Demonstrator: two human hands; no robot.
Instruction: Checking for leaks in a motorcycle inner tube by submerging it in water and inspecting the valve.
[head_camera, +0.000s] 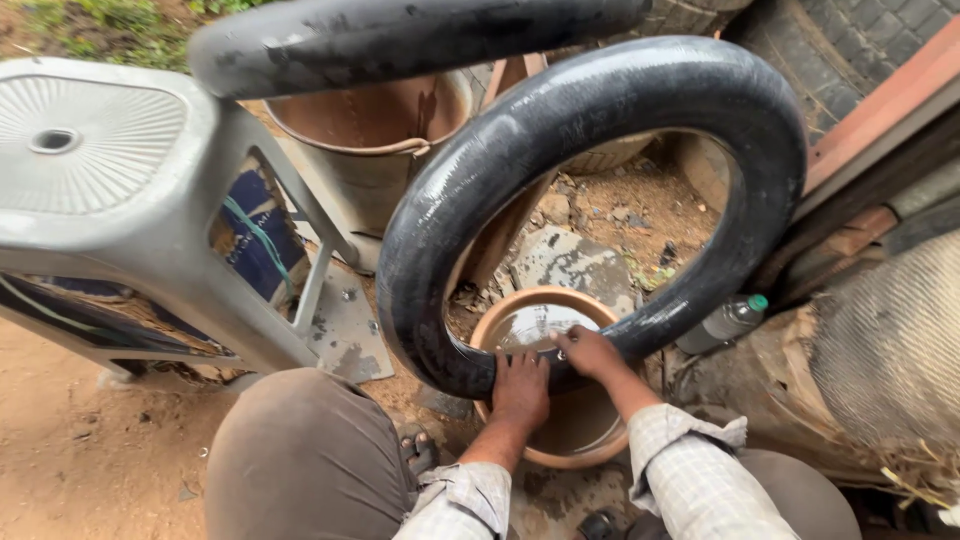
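While both hands press on its lowest part, the black inner tube (600, 190) stands upright with its bottom dipped into a round clay basin (560, 440) of water on the ground. The left hand (520, 388) lies flat on the wet rubber, fingers spread downward, a wide grip that pushes more than it clasps. The right hand (590, 350) curls over the tube's inner edge just beside it, a narrow grip closed on the rubber. Holding the tube this way seems to keep one section under water while the rest stays up in view. A grey plastic chair (110, 190) stands tipped at the left, with a metal bucket (370, 140) behind the tube. A plastic bottle with a green cap (728, 320) lies near the basin, to the right, and a large tyre (860, 40) rests beyond.
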